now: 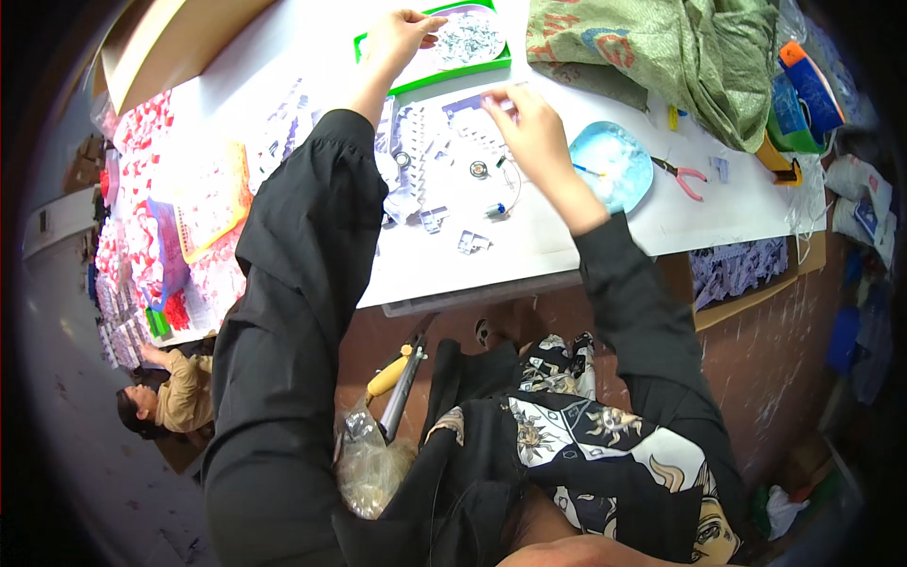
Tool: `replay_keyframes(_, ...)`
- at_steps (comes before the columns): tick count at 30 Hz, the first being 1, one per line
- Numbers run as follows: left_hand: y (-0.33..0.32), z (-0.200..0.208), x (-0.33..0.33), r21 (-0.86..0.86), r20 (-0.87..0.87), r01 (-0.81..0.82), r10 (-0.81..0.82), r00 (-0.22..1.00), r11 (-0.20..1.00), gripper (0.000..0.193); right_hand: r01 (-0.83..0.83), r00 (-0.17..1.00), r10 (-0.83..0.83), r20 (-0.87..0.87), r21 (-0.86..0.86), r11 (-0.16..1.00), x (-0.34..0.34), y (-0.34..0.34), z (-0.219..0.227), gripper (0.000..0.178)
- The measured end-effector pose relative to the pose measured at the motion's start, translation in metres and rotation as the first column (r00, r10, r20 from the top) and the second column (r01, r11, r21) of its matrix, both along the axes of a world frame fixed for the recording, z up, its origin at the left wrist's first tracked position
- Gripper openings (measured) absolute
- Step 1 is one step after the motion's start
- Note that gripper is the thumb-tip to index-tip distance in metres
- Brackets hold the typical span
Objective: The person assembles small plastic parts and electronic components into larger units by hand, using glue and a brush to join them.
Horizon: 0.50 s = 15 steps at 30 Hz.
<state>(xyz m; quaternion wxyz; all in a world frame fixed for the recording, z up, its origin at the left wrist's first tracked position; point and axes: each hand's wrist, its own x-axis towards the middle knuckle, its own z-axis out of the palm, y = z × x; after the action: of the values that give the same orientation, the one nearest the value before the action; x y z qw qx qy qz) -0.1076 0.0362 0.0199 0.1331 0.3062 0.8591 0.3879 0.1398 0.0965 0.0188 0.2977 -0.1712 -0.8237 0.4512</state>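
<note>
My left hand [397, 40] reaches over a green tray [422, 82] at the far side of the table. Its thumb and fingers are pinched together beside a white dish of small shiny metal pieces [469, 40]; anything between the fingertips is too small to make out. My right hand [531, 132] is bent closed above the table, fingertips at the end of a light purple plastic part [463, 104]. Whether it grips that part is unclear. Between my arms lie pale plastic pieces [472, 242], a small round dark-centred part [479, 169] and a little motor-like part with a wire [496, 210].
Right of my right hand are a light-blue dish [619, 161] with white contents and pink-handled pliers [687, 181]. A green woven sack [661, 57] lies at far right. Red and white parts [142, 227] cover the left side; another person [179, 392] sits there.
</note>
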Motion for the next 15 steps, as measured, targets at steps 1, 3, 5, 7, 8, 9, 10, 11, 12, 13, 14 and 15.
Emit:
replay_keyframes(1, -0.033, -0.02, -0.037, 0.171, 0.195, -0.069, 0.035, 0.98, 0.983, 0.025, -0.047, 0.999, 0.047, -0.002, 0.008, 0.999, -0.039, -0.009, 0.001, 0.017)
replay_keyframes(3, -0.038, -0.029, -0.04, 0.339, 0.416, -0.132, -0.023, 0.909, 0.932, 0.023, -0.033, 0.999, 0.029, 0.037, 0.094, 0.995, -0.09, 0.009, -0.028, 0.017)
replay_keyframes(5, -0.016, 0.023, 0.027, 0.387, 0.339, -0.003, -0.139, 0.931, 0.922, 0.028, 0.042, 0.996, -0.056, 0.071, 0.186, 0.982, -0.103, 0.052, -0.059, 0.018)
replay_keyframes(7, -0.064, 0.048, 0.046, 0.349, 0.351, -0.031, -0.1, 0.931, 0.937, 0.028, -0.05, 0.941, -0.036, 0.337, 0.242, 0.969, -0.128, 0.039, -0.059, 0.018)
replay_keyframes(8, -0.084, 0.053, 0.056, 0.317, 0.378, -0.041, -0.086, 0.922, 0.948, 0.028, -0.07, 0.94, -0.014, 0.34, 0.236, 0.969, -0.135, 0.033, -0.059, 0.018)
replay_keyframes(9, -0.102, 0.058, 0.068, 0.289, 0.412, -0.076, -0.053, 0.91, 0.954, 0.028, -0.108, 0.921, 0.002, 0.391, 0.252, 0.962, -0.139, 0.031, -0.058, 0.018)
replay_keyframes(10, -0.116, 0.062, 0.08, 0.263, 0.446, -0.103, -0.026, 0.895, 0.959, 0.028, -0.141, 0.897, 0.009, 0.441, 0.269, 0.953, -0.142, 0.036, -0.061, 0.018)
replay_keyframes(11, -0.129, 0.057, 0.09, 0.25, 0.507, -0.124, -0.021, 0.862, 0.96, 0.028, -0.216, 0.878, 0.088, 0.471, 0.225, 0.95, -0.147, 0.048, -0.062, 0.018)
replay_keyframes(12, -0.141, 0.062, 0.102, 0.197, 0.542, -0.126, -0.001, 0.84, 0.972, 0.027, -0.288, 0.852, 0.168, 0.495, 0.175, 0.942, -0.152, 0.059, -0.066, 0.017)
replay_keyframes(13, -0.157, 0.057, 0.112, 0.194, 0.603, -0.157, 0.009, 0.798, 0.968, 0.028, -0.322, 0.835, 0.171, 0.524, 0.213, 0.922, -0.151, 0.05, -0.059, 0.019)
replay_keyframes(14, -0.171, 0.049, 0.123, 0.192, 0.665, -0.185, 0.011, 0.746, 0.964, 0.028, -0.355, 0.813, 0.165, 0.558, 0.251, 0.9, -0.141, 0.042, -0.041, 0.02)
replay_keyframes(15, -0.189, 0.049, 0.134, 0.166, 0.694, -0.203, 0.032, 0.719, 0.965, 0.027, -0.127, 0.992, 0.08, 0.099, 0.781, 0.611, -0.115, 0.026, -0.011, 0.021)
